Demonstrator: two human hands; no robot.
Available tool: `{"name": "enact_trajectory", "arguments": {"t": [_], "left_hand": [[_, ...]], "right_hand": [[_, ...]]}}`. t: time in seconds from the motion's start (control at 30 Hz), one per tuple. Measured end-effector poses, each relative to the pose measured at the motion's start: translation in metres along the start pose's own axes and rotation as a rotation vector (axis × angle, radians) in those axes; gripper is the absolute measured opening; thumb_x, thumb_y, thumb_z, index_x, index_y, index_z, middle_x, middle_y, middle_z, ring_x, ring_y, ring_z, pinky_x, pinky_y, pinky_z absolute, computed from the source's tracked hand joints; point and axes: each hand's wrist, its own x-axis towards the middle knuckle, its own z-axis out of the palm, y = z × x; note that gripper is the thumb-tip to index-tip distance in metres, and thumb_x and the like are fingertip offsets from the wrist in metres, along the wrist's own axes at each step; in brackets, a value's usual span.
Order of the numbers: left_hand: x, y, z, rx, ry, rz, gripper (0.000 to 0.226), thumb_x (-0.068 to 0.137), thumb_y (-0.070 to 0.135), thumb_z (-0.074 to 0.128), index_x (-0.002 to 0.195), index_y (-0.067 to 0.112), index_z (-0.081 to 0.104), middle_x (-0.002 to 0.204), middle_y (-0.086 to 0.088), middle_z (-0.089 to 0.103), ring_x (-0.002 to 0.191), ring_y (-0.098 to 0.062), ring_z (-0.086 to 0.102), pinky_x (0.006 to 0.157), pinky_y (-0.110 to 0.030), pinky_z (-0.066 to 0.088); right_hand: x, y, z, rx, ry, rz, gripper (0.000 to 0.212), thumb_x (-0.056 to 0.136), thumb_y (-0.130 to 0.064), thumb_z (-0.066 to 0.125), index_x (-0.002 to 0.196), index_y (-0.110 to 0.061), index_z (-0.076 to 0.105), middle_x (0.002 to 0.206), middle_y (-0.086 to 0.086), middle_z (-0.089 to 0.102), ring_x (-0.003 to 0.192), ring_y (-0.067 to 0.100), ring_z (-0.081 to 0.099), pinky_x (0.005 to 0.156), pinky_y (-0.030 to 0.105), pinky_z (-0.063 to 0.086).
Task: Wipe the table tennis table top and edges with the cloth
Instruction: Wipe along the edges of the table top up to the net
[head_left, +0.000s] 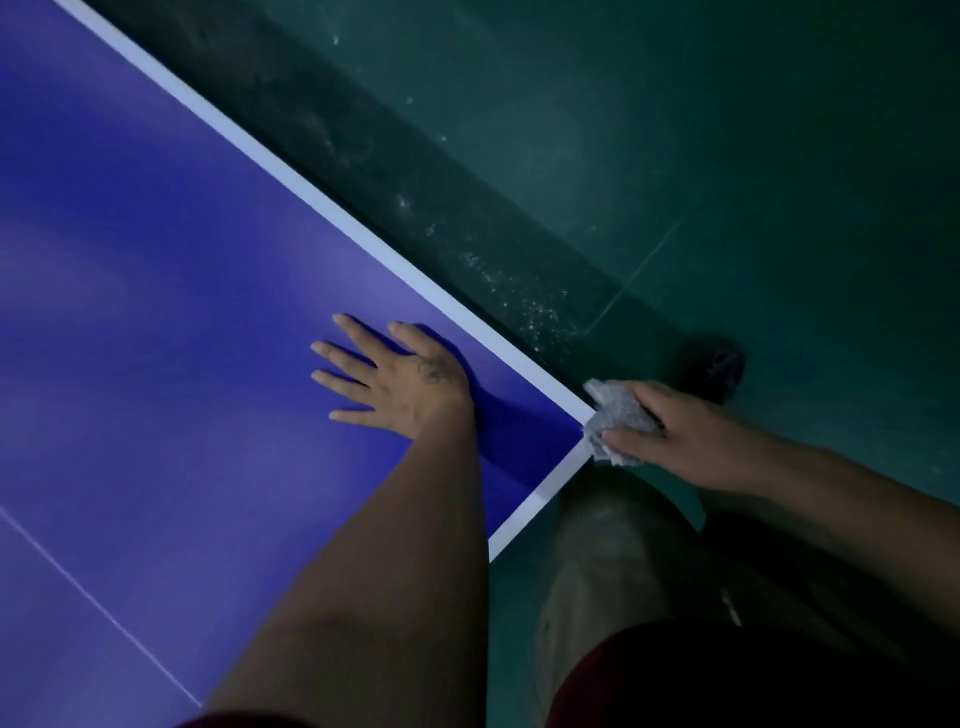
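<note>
The grey cloth (610, 415), bunched in the gripping right hand (670, 436), meets the corner of the table tennis bench (156, 260), likely to wipe its edge, while the left hand (395, 379), flat and spread, braces on top near that corner.

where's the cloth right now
In the head view the cloth is bunched in the right hand at the corner of the table, right of centre, left hand flat on the top beside it.
</note>
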Motion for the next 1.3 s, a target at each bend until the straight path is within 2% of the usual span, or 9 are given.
{"name": "enact_trajectory", "arguments": {"t": [0.1,0.17,0.3,0.4,0.5,0.7,0.87,1.1,1.3], "left_hand": [[-0.003,-0.001,-0.003,0.019,-0.002,-0.024,0.064,0.112,0.055,0.021,0.171,0.044,-0.001,0.181,0.008,-0.007,0.168,-0.024,-0.009,0.131,-0.065,-0.001],[-0.002,0.001,-0.003,0.025,-0.009,-0.024,0.064,0.112,0.055,0.022,0.172,0.043,0.0,0.181,0.008,-0.007,0.168,-0.023,-0.009,0.132,-0.064,-0.001],[-0.002,-0.002,0.0,0.031,-0.005,-0.018,0.065,0.112,0.054,0.025,0.172,0.044,0.001,0.181,0.009,-0.007,0.168,-0.022,-0.01,0.132,-0.063,-0.002],[-0.002,-0.002,0.002,0.025,0.002,-0.015,0.065,0.112,0.054,0.026,0.172,0.044,0.004,0.182,0.01,-0.005,0.168,-0.022,-0.008,0.132,-0.062,-0.002],[-0.003,-0.002,0.002,0.022,0.016,-0.004,0.064,0.112,0.054,0.027,0.172,0.043,0.007,0.182,0.008,-0.003,0.168,-0.023,-0.006,0.132,-0.063,-0.001],[-0.003,-0.004,0.002,0.015,0.015,0.011,0.066,0.109,0.056,0.022,0.172,0.042,0.008,0.182,0.007,-0.003,0.168,-0.025,-0.006,0.132,-0.063,-0.001],[-0.004,-0.003,0.002,0.027,0.028,0.017,0.068,0.107,0.057,0.018,0.172,0.041,0.007,0.182,0.005,-0.003,0.168,-0.026,-0.006,0.132,-0.064,0.0],[-0.005,-0.002,-0.001,0.029,0.043,0.017,0.069,0.107,0.056,0.018,0.173,0.039,0.008,0.182,0.004,-0.001,0.168,-0.026,-0.005,0.132,-0.063,0.0],[-0.006,-0.002,0.001,-0.011,0.098,0.028,0.062,0.11,0.044,0.028,0.172,0.036,0.022,0.182,0.001,0.009,0.168,-0.028,0.002,0.131,-0.065,0.004]], "right_hand": [[0.009,-0.014,-0.002,-0.186,-0.096,0.012,0.108,0.073,-0.106,0.023,0.164,-0.048,0.017,0.168,-0.018,0.035,0.146,0.014,0.049,0.116,0.046,0.038],[0.016,-0.023,0.003,-0.237,-0.08,0.012,0.09,0.095,-0.084,0.037,0.168,-0.036,0.016,0.17,-0.012,0.034,0.145,0.014,0.047,0.099,0.029,0.03],[0.041,-0.055,0.014,-0.19,-0.07,0.039,0.055,0.109,-0.054,0.046,0.152,-0.022,0.036,0.14,0.0,0.053,0.093,0.005,0.056,0.067,0.023,0.035],[0.075,-0.088,0.018,-0.105,-0.023,0.013,0.053,0.109,-0.053,0.047,0.145,-0.014,0.04,0.134,0.01,0.055,0.102,0.023,0.062,0.084,0.037,0.051],[0.106,-0.119,0.016,-0.14,0.002,0.035,0.066,0.109,-0.054,0.047,0.154,-0.008,0.033,0.149,0.017,0.049,0.125,0.037,0.058,0.091,0.039,0.044],[0.07,-0.083,0.013,-0.111,-0.051,-0.008,0.076,0.109,-0.049,0.05,0.168,-0.019,0.012,0.157,0.009,0.041,0.12,0.021,0.055,0.099,0.042,0.05],[0.032,-0.043,0.018,-0.054,-0.093,0.102,0.075,0.11,-0.045,0.048,0.169,-0.021,0.008,0.166,0.007,0.03,0.14,0.022,0.049,0.116,0.043,0.044],[0.081,-0.103,0.02,-0.108,0.004,0.106,0.062,0.11,-0.053,0.044,0.157,-0.015,0.031,0.143,0.009,0.052,0.115,0.028,0.063,0.098,0.047,0.054],[0.137,-0.164,0.011,-0.182,0.061,0.015,0.06,0.111,-0.054,0.039,0.15,-0.01,0.038,0.149,0.014,0.051,0.123,0.033,0.059,0.085,0.035,0.037]]}}
